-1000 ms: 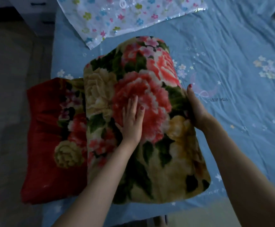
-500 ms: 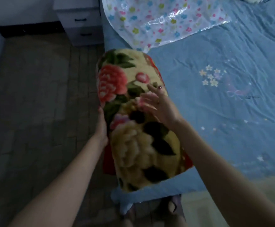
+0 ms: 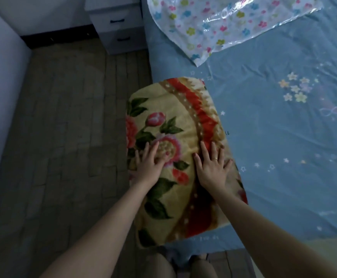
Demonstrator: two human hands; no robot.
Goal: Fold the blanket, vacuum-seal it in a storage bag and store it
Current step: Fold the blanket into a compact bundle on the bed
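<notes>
The folded floral blanket (image 3: 175,117), cream with red bands and pink flowers, lies as a thick bundle at the near left corner of the bed. My left hand (image 3: 148,164) presses flat on its left part, fingers straight. On the bundle's right part my right hand (image 3: 212,167) lies flat with spread fingers. The storage bag (image 3: 223,23), clear plastic printed with small coloured flowers, lies flat and empty at the far end of the bed, apart from the blanket.
The bed's blue sheet (image 3: 284,147) with star and flower prints stretches to the right. A grey nightstand (image 3: 115,27) with drawers stands beside the bed's far left. Dark tiled floor (image 3: 63,137) lies to the left, with a wall (image 3: 1,87) beyond.
The blanket was rolled over onto itself toward the bed's left edge, and a new face with red bands now shows. Both hands have come to rest flat on top.
</notes>
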